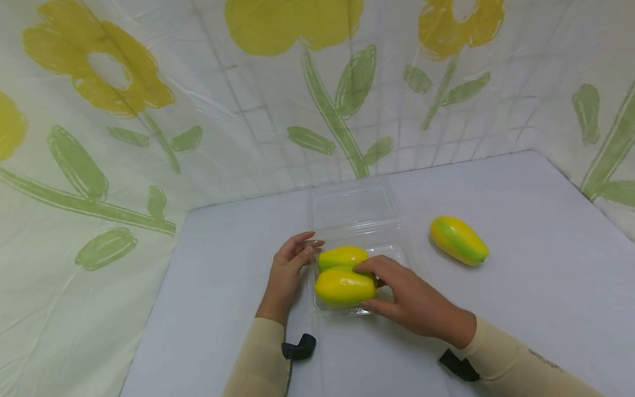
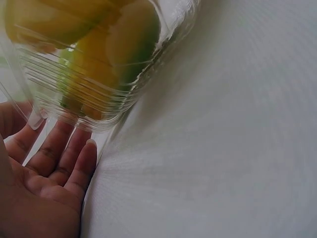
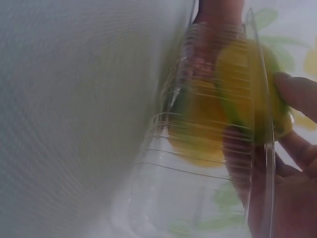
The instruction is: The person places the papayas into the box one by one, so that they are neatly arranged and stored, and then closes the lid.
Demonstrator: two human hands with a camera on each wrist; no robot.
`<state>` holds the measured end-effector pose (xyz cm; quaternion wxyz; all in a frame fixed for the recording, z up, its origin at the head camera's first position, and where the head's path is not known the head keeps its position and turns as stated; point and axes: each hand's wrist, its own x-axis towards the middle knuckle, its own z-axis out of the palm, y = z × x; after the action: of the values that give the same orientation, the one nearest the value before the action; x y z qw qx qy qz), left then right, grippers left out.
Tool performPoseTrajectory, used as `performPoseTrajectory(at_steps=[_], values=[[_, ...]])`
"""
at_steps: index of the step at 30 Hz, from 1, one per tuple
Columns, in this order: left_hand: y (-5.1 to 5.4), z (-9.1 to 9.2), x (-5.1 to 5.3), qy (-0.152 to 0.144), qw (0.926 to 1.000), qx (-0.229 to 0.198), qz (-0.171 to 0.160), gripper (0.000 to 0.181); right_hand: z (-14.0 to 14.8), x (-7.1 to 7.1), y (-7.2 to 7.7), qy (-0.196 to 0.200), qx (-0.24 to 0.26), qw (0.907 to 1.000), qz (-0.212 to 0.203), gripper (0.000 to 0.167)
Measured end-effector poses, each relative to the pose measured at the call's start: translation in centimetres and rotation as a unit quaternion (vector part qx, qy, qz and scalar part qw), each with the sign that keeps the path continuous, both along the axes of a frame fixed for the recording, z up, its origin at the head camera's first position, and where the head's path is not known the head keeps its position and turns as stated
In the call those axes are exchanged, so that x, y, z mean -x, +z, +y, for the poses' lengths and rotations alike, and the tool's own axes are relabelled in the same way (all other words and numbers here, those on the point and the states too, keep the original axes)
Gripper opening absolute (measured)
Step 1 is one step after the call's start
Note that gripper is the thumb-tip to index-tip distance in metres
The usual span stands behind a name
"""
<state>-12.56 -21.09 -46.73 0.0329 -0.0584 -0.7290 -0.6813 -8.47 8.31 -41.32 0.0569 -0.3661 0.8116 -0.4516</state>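
In the open box (image 1: 395, 253) sit two fruits (image 1: 342, 256), the nearer fruit (image 1: 342, 286) clamped in my right fingers (image 1: 381, 266), my left fingers (image 1: 297, 241) loosely apart, the third fruit (image 1: 457, 240) yet unboxed.

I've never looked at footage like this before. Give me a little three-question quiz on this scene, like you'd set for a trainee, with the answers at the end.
1. Which hand grips a yellow-green fruit at the clear container?
A) only the left
B) only the right
C) neither

2. True or false: the clear container is fully closed.

3. How many fruits lie on the table outside the clear container?

Key
1. B: the right hand has its thumb and fingers around the fruit.
2. False: its lid lies open on the far side.
3. One: a lone fruit, to the right of the container.
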Motion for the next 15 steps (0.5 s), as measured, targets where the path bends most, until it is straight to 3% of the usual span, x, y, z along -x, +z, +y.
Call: performPoseTrajectory(at_steps=[15], values=[[-0.1,-0.03,0.14,-0.007,0.9999,-0.001,0.009,0.038,-0.04,0.24,-0.88,-0.003,-0.012,0.9999,0.009,0.048]])
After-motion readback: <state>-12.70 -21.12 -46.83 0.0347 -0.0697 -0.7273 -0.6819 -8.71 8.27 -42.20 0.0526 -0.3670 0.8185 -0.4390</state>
